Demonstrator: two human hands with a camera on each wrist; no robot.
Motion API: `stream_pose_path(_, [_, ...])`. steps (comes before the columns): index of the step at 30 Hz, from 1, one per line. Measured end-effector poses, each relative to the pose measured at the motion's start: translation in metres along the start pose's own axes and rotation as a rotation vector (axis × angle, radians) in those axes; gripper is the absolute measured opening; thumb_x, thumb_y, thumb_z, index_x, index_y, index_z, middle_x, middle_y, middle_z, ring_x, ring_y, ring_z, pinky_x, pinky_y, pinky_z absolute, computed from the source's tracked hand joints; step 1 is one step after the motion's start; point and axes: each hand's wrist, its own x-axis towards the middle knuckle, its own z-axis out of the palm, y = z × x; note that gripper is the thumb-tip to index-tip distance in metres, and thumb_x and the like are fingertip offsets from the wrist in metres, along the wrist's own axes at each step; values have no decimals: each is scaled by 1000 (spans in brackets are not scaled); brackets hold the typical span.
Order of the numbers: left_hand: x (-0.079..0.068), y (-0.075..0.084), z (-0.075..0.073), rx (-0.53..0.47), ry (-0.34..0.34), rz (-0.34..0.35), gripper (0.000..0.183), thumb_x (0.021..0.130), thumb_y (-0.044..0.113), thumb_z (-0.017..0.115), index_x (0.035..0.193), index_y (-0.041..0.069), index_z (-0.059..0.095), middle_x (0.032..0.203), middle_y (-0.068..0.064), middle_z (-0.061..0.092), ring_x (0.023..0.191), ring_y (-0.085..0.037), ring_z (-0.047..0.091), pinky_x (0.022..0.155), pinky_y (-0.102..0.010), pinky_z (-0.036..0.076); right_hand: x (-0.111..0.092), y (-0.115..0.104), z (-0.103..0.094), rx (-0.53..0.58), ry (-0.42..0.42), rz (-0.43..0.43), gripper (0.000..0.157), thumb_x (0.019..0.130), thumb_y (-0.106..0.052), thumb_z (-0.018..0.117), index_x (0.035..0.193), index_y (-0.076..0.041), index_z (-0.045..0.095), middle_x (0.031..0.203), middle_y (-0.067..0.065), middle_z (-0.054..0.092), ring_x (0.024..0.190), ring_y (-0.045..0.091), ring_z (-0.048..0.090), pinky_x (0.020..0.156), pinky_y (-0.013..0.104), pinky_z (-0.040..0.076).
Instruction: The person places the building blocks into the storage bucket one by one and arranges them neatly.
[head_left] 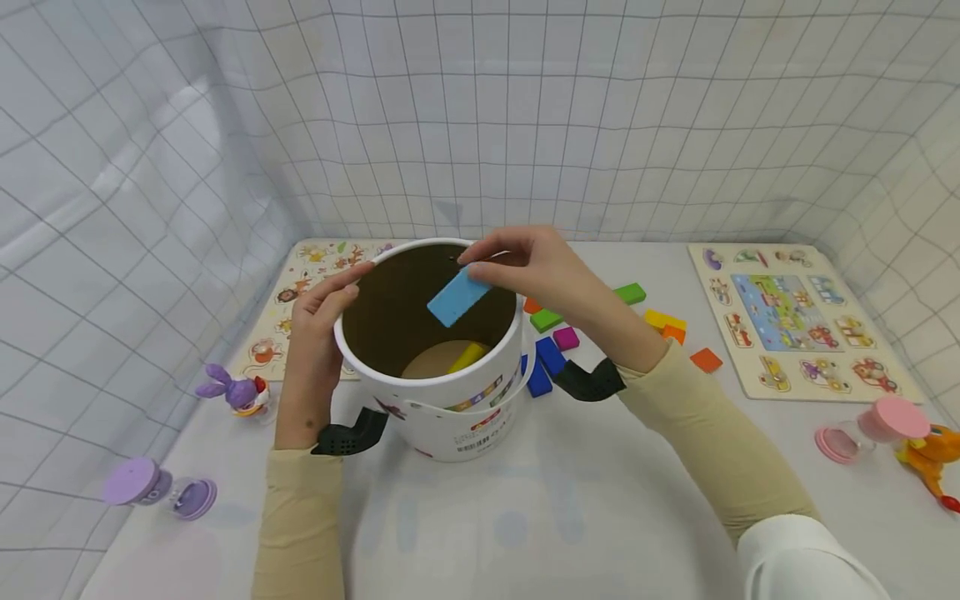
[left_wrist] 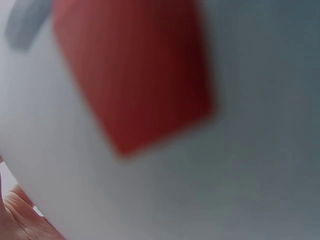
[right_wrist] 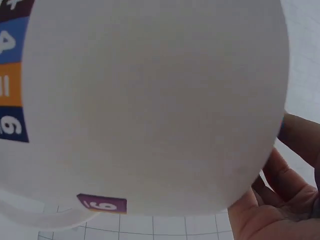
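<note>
A white bucket [head_left: 450,417] stands upright on the table, its open top tilted into view. Over its opening, my right hand [head_left: 540,267] pinches a light blue rectangular block [head_left: 459,297] by its upper end, between thumb and fingers. Inside, a yellow block [head_left: 468,357] lies on the bucket's floor. My left hand [head_left: 318,329] touches the left side of the rim with its fingers fairly straight. The left wrist view is filled by the bucket's wall with a blurred red print [left_wrist: 135,75]. In the right wrist view the bucket [right_wrist: 160,110] hides the block's lower part.
Right of the bucket lie loose blocks: blue [head_left: 551,357], magenta [head_left: 566,337], green [head_left: 630,293], yellow [head_left: 660,320], orange [head_left: 707,360]. Picture puzzle boards [head_left: 757,379] [head_left: 262,329] flank it. Outward are a purple rabbit toy [head_left: 238,392], a purple-capped container [head_left: 135,482] and a pink-capped one [head_left: 892,419].
</note>
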Motion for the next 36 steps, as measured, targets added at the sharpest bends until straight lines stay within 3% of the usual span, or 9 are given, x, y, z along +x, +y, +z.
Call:
stream_pose_path(3, [-1, 0, 0, 4, 8, 1, 28, 89, 13, 50, 114, 5, 61, 114, -8, 57, 107, -24, 48, 88, -35, 38, 12, 0, 7, -28, -18, -41, 17, 82, -24, 63, 94, -13, 66, 95, -1, 64, 88, 10, 60, 81, 26, 46])
stream_pose_path(7, [-2, 1, -1, 2, 12, -4, 29, 89, 13, 49, 115, 5, 60, 114, -8, 57, 108, -25, 47, 89, -36, 37, 13, 9, 5, 58, 28, -84, 17, 82, -22, 62, 95, -11, 66, 95, 1, 65, 91, 12, 60, 82, 26, 47])
stream_pose_path(13, [-2, 1, -2, -12, 7, 7, 28, 89, 12, 50, 113, 5, 61, 112, -6, 59, 106, -24, 49, 87, -33, 38, -33, 52, -29, 90, 197, -105, 26, 86, -23, 58, 107, -8, 62, 104, 5, 62, 99, 18, 56, 84, 27, 45])
stream_pose_path(16, [-2, 2, -3, -18, 1, 7, 28, 89, 12, 50, 114, 5, 61, 114, -8, 58, 108, -25, 48, 88, -35, 37, -66, 90, -55, 26, 294, 28, 33, 87, -29, 56, 112, -8, 59, 109, 4, 61, 102, 16, 54, 86, 22, 43])
stream_pose_path(21, [-1, 6, -3, 6, 21, -8, 29, 89, 13, 50, 115, 6, 60, 116, -9, 56, 109, -25, 46, 89, -37, 37, -109, 155, -91, -113, 400, 341, 47, 87, -38, 52, 124, -9, 51, 122, 8, 52, 106, 13, 48, 83, 17, 42])
stream_pose_path(24, [-1, 6, -3, -2, 24, -11, 29, 89, 13, 49, 115, 6, 60, 115, -8, 57, 108, -24, 47, 88, -36, 37, -121, 177, -102, -156, 385, 405, 51, 88, -34, 52, 130, -7, 43, 132, 14, 42, 117, 24, 40, 93, 30, 38])
stream_pose_path(28, [-1, 4, 0, -14, 19, -12, 28, 89, 12, 49, 113, 6, 61, 113, -7, 58, 107, -24, 48, 87, -34, 38, -124, 190, -109, -237, 272, 411, 61, 87, -31, 56, 137, -5, 31, 139, 21, 28, 120, 38, 29, 97, 50, 28])
stream_pose_path(32, [-1, 1, 3, -7, 17, -14, 27, 89, 13, 49, 113, 7, 62, 113, -6, 58, 106, -24, 48, 88, -34, 38, -124, 199, -111, -378, 172, 414, 72, 83, -26, 62, 139, -3, 22, 139, 25, 21, 110, 39, 30, 88, 51, 35])
stream_pose_path(36, [-1, 1, 3, 2, 21, -15, 28, 89, 13, 49, 114, 7, 61, 114, -6, 57, 108, -24, 47, 89, -36, 36, -124, 204, -107, -537, 164, 368, 72, 80, -17, 65, 137, 1, 25, 135, 27, 26, 114, 40, 32, 91, 55, 32])
